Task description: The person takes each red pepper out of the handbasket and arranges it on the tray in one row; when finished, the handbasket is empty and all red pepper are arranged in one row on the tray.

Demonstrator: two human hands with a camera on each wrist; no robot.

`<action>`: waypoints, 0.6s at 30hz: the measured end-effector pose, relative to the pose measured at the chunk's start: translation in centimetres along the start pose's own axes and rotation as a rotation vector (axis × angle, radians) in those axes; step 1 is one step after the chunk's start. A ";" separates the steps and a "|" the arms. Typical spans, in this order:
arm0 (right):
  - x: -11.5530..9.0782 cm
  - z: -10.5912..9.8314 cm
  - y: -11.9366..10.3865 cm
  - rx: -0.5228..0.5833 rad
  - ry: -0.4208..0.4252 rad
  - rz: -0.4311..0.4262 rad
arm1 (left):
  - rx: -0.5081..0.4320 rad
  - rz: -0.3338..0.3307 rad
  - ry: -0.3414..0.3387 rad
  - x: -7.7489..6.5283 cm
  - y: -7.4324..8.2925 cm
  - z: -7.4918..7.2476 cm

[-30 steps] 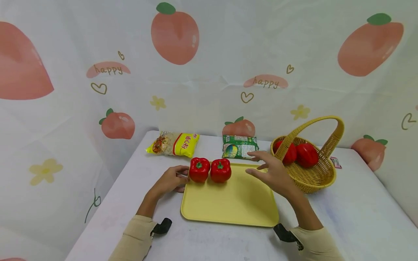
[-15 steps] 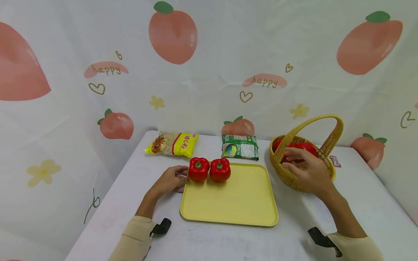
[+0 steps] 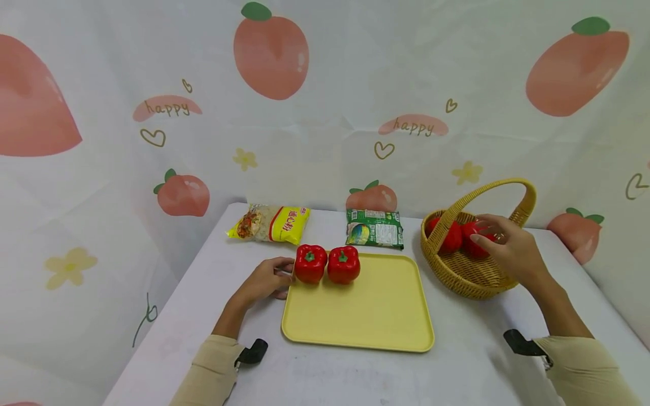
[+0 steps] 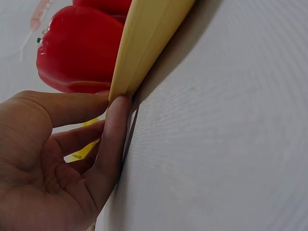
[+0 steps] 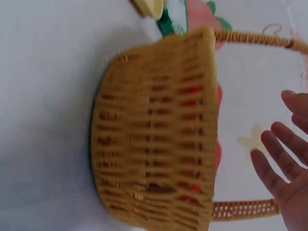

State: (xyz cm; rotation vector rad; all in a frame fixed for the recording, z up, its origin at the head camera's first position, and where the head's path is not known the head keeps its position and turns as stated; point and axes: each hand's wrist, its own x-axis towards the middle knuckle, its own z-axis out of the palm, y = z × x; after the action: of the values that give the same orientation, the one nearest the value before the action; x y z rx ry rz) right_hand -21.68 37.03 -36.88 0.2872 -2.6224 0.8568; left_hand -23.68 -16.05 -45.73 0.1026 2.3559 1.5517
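My left hand (image 3: 263, 280) pinches the left rim of a yellow tray (image 3: 365, 316); in the left wrist view, thumb and finger meet at its edge. Two red bell peppers with green stems stand side by side at the tray's back left, the left pepper (image 3: 310, 265) close to my fingers and the right pepper (image 3: 343, 266) beside it. Over the wicker basket (image 3: 469, 286) hovers my right hand (image 3: 523, 254), fingers spread and holding nothing. Inside the basket lie two more red peppers; the right one (image 3: 472, 239) is partly hidden by the hand, the left one (image 3: 449, 238) shows beside it.
Behind the tray lie a yellow pasta bag (image 3: 271, 224) and a green packet (image 3: 374, 229). The basket's tall handle (image 3: 487, 192) arches above its opening. A fruit-print cloth (image 3: 315, 146) hangs behind the white table (image 3: 325, 375).
My right hand has moved right from above the tray to above the basket, near the right pepper there. The left hand and tray have stayed put.
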 end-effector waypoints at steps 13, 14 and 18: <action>2.9 -1.2 2.3 -0.030 -0.261 0.143 | 0.000 0.003 -0.002 -0.1 0.0 0.0; 3.2 -1.2 2.4 -0.033 -0.277 0.151 | -0.002 0.003 -0.001 -0.1 0.0 0.0; 4.1 -1.4 2.6 -0.047 -0.328 0.180 | -0.006 -0.004 0.004 -0.1 0.0 0.0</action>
State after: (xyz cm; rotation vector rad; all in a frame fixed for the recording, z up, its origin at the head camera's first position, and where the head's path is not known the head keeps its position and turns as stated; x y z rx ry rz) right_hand -25.85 39.63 -35.56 0.1940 -3.0062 0.8664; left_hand -23.55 -16.05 -45.77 0.0940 2.3526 1.5587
